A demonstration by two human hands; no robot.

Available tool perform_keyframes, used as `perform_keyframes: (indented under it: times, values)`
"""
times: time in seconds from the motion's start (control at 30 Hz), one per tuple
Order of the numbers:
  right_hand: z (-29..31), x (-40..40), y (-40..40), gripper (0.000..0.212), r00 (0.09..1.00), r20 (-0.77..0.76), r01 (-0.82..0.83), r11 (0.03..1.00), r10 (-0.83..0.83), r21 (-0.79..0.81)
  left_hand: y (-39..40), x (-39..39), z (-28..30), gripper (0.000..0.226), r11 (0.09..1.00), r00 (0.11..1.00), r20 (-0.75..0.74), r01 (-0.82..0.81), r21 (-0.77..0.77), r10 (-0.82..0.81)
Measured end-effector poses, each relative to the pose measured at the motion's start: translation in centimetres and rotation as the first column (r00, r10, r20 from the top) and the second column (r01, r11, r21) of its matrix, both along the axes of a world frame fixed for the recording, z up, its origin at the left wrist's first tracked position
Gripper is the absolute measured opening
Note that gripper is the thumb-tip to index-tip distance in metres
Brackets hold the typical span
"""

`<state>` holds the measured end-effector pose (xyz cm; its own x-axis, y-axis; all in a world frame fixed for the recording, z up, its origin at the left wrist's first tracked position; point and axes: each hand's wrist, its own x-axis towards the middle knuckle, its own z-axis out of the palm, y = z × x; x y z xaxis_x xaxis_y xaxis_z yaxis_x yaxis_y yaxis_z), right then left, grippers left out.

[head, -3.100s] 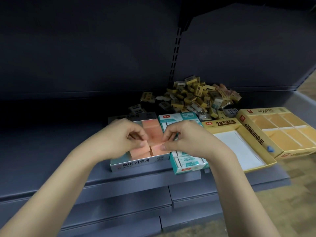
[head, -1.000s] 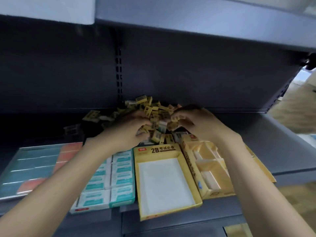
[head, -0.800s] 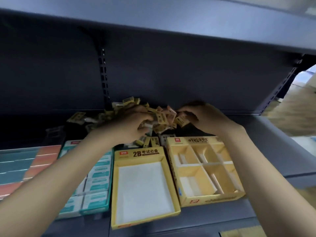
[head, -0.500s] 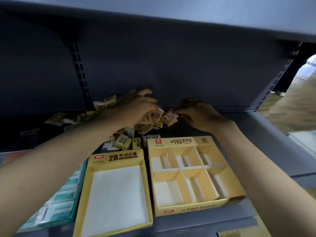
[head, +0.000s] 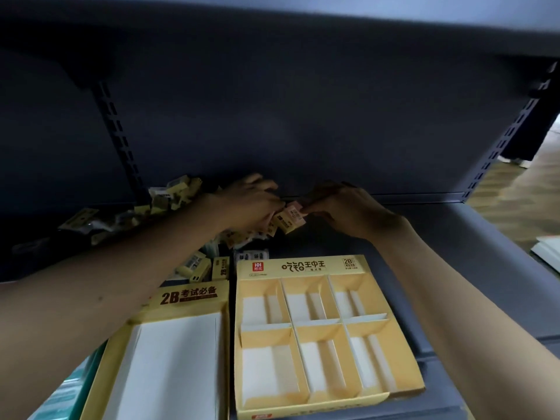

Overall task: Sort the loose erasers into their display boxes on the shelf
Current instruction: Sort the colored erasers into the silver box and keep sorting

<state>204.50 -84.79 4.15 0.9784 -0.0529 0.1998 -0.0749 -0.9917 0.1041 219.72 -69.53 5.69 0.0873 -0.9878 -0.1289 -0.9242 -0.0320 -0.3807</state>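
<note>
Two empty yellow boxes [head: 318, 338] wait at the shelf [head: 454, 253] front, ready for filling; behind them, left hand [head: 245, 204] and right hand [head: 342, 207] each pinch erasers [head: 288, 218] from the pile [head: 169, 198].

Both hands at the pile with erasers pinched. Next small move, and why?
Probably draw the right hand back and drop its eraser into a compartment of the divided box. All six compartments look empty, the box lies just in front of the hands, and the left hand is at the pile.
</note>
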Motion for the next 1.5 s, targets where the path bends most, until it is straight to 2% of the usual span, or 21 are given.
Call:
perform_keyframes:
  times: [0.13,0.27,0.4,0.5,0.57,0.63,0.73,1.0,1.1,1.2,1.3,1.4,1.43,1.5]
  values:
    - [-0.7,-0.2,-0.2,0.036,1.000,-0.011,-0.005,1.000,0.005,0.012,-0.1,-0.2,-0.2,0.049,0.999,0.998,-0.054,-0.031,-0.007,0.031]
    - [-1.3,0.5,-0.5,0.045,0.998,-0.059,0.034,0.998,-0.032,0.044,-0.2,-0.2,-0.4,0.045,0.994,0.997,-0.080,-0.017,-0.110,0.009]
    - [-1.9,1.7,-0.8,0.057,0.992,-0.121,0.038,0.999,-0.033,0.039,1.0,0.4,-0.4,0.052,0.983,0.990,-0.137,-0.043,-0.181,0.018]
    - [-1.5,2.5,-0.5,0.067,0.983,-0.178,0.040,0.999,-0.038,0.005,2.3,0.5,-0.3,0.041,0.951,0.966,-0.236,0.028,-0.308,-0.105]
    - [-1.1,3.0,-0.3,0.070,0.974,-0.219,0.058,0.998,-0.061,-0.017,3.2,0.5,-0.1,0.028,0.924,0.952,-0.241,0.087,-0.373,-0.187]
    - [-0.9,3.5,-0.1,0.070,0.966,-0.251,0.057,0.997,-0.067,-0.045,4.0,0.6,-0.1,0.017,0.903,0.951,-0.226,0.101,-0.418,-0.211]
    - [-1.2,4.4,0.4,0.074,0.962,-0.269,0.022,0.994,-0.051,-0.109,5.2,0.9,-0.1,0.015,0.884,0.956,-0.218,0.078,-0.460,-0.198]
    - [-0.8,3.7,1.7,0.052,0.989,-0.146,-0.013,0.968,-0.024,-0.250,8.1,1.3,-0.3,0.012,0.848,0.946,-0.244,0.053,-0.527,-0.211]
    - [-0.4,2.9,2.5,0.037,0.991,-0.130,0.024,0.992,-0.041,-0.127,8.7,1.2,-0.2,0.012,0.828,0.934,-0.307,-0.021,-0.560,-0.184]
    - [0.2,1.9,3.6,0.030,0.991,-0.116,0.063,0.998,-0.062,0.003,10.1,0.9,0.3,0.013,0.758,0.879,-0.460,-0.216,-0.615,-0.122]
    - [1.3,1.2,4.9,0.019,0.993,-0.009,0.118,0.992,-0.117,0.049,12.1,0.6,0.7,0.012,0.691,0.814,-0.579,-0.394,-0.605,-0.042]
    - [3.3,1.1,8.6,0.007,0.986,0.105,0.109,0.975,-0.131,0.193,14.5,0.0,1.0,0.009,0.600,0.724,-0.689,-0.562,-0.570,0.024]
    - [3.9,1.1,10.4,0.007,0.982,0.128,0.102,0.962,-0.137,0.253,15.4,-0.2,1.1,0.007,0.572,0.655,-0.756,-0.627,-0.529,0.019]
    - [4.7,1.5,14.0,0.010,0.978,0.129,0.106,0.920,-0.166,0.377,17.5,-0.9,1.2,0.014,0.530,0.402,-0.910,-0.752,-0.392,-0.102]
